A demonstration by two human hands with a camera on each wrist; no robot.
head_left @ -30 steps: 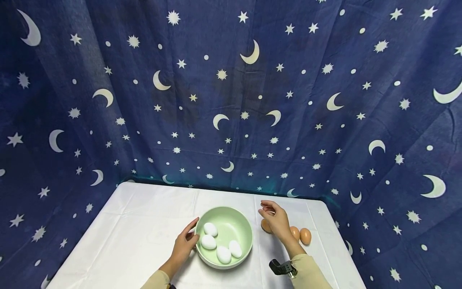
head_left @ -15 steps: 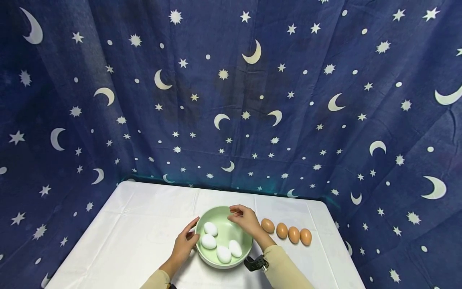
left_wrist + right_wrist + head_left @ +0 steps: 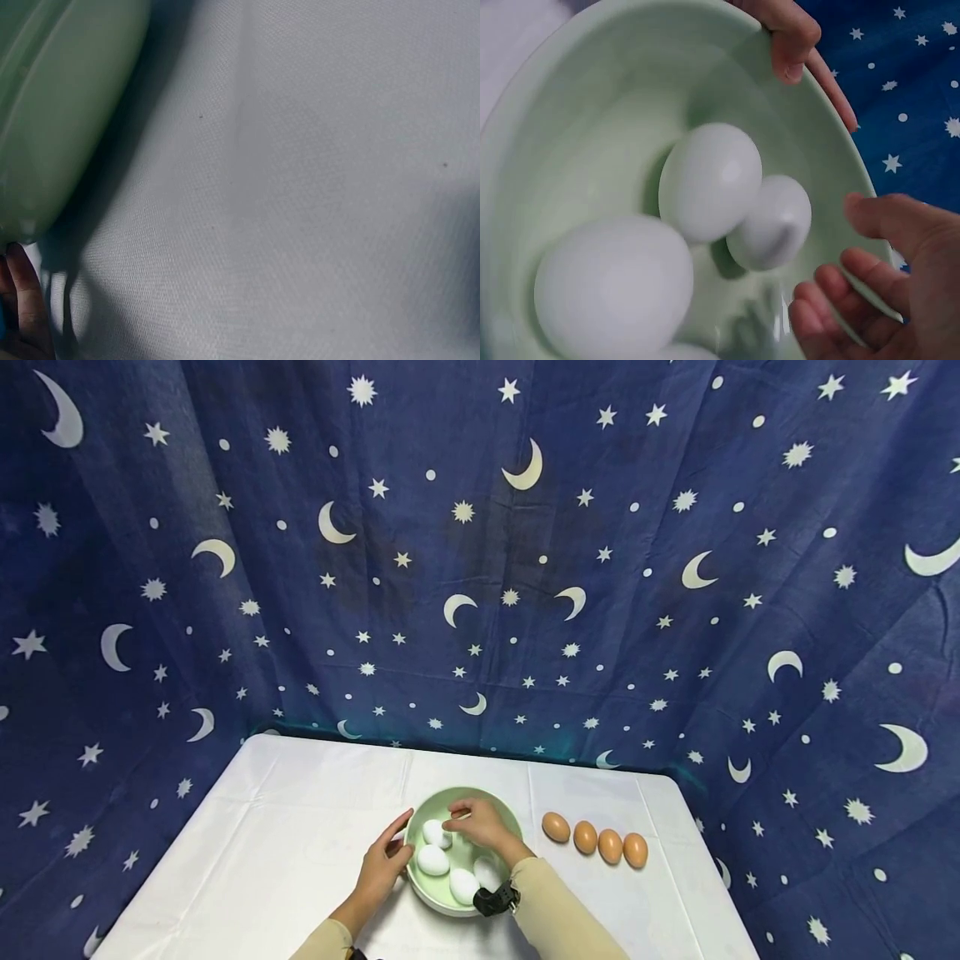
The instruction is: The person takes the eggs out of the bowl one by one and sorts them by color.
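Observation:
A pale green bowl stands on the table with several white eggs inside. My left hand grips its left rim. In the right wrist view the left thumb lies over the rim, with a finger outside. My right hand hovers inside the bowl at the far side, its fingertips beside the far white egg. In the right wrist view the right hand has its thumb and fingers spread, holding nothing, a little apart from the nearest white egg.
To the bowl's right, several brown eggs lie in a row, from the leftmost brown egg to the rightmost brown egg. A white cloth covers the table. Behind it hangs a blue curtain with moons and stars.
My right hand has moved left from above the brown eggs, over the bowl's rim, to the far white egg. The left hand keeps its grip on the bowl.

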